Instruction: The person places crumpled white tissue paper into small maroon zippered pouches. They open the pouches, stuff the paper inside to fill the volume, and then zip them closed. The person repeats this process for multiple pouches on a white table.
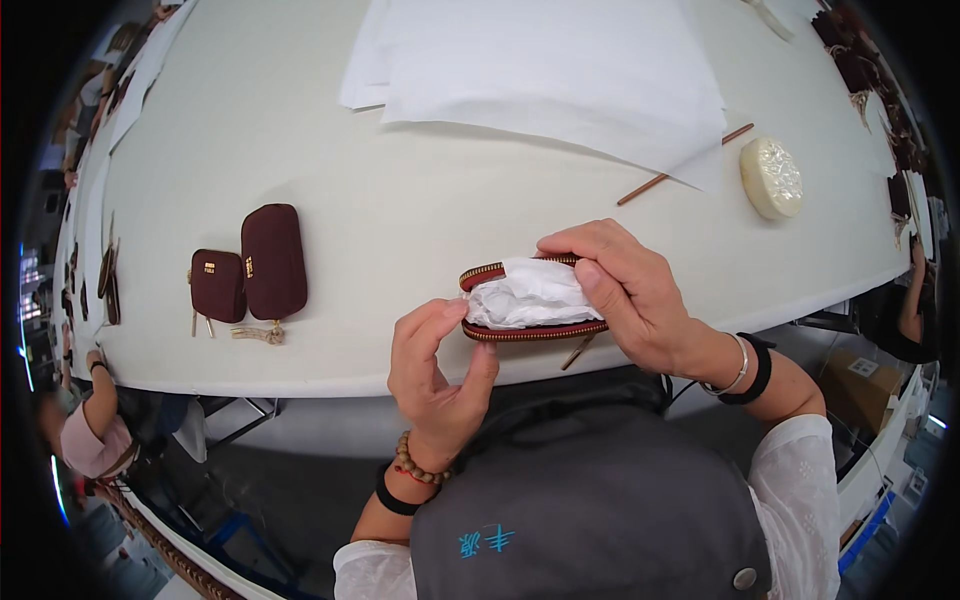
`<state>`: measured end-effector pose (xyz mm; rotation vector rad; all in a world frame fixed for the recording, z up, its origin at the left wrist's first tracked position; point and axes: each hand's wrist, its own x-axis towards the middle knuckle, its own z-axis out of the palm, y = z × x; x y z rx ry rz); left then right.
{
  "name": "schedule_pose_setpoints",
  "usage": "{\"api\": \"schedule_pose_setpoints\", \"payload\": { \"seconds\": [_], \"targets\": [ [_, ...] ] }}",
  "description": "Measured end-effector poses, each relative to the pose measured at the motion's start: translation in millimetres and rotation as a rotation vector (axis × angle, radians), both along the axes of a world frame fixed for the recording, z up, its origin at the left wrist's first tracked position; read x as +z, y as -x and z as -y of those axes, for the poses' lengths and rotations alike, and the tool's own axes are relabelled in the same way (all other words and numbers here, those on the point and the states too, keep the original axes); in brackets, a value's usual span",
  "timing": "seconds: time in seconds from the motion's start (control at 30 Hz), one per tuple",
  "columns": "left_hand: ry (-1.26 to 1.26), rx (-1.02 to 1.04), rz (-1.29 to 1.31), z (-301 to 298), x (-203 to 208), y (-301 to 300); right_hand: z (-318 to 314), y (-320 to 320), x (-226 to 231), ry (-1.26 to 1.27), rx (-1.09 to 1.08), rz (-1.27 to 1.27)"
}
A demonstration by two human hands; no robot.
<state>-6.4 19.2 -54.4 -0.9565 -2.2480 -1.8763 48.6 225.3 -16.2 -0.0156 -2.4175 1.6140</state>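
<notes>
1. In the head view, the small dark red pouch with a gold-toothed zip (535,334) is up in both hands, over the bench (400,220) near its close edge. Its mouth is wide open.
2. The right hand (640,295) is clamped on the right end. Its thumb is by the paper, and its other fingers go round the far side.
3. The left hand (430,365) pinches the near left corner with thumb and pointing finger. A light hold like this should be enough; squeezing hard could bend the soft side.
4. The crumpled, thin white paper (530,300) fills the mouth, and some sticks up by the far zip edge. I'd push that bit down below the gold teeth, so the zip can't bite it.
5. I'd poke paper into both round ends too, so no side looks flat or lumpy. Too much could strain the zip.
6. The tall dark maroon cloth pouch (275,260) and the short dark maroon cloth pouch (217,285) lie on the left, looking plump. They could be good shapes to copy.
</notes>
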Motion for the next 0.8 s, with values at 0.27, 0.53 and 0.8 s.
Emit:
{"api": "schedule_pose_setpoints", "payload": {
  "seconds": [0.27,0.53,0.8],
  "targets": [
    [0.030,-0.077,-0.248,-11,33,14,-3,1,0,0.044,0.062,0.010],
    [0.295,-0.251,-0.410,-22,17,39,-7,2,8,0.053,0.131,-0.045],
    [0.316,-0.330,-0.444,-28,29,33,-6,-8,12,0.206,0.166,0.174]
  ]
}}
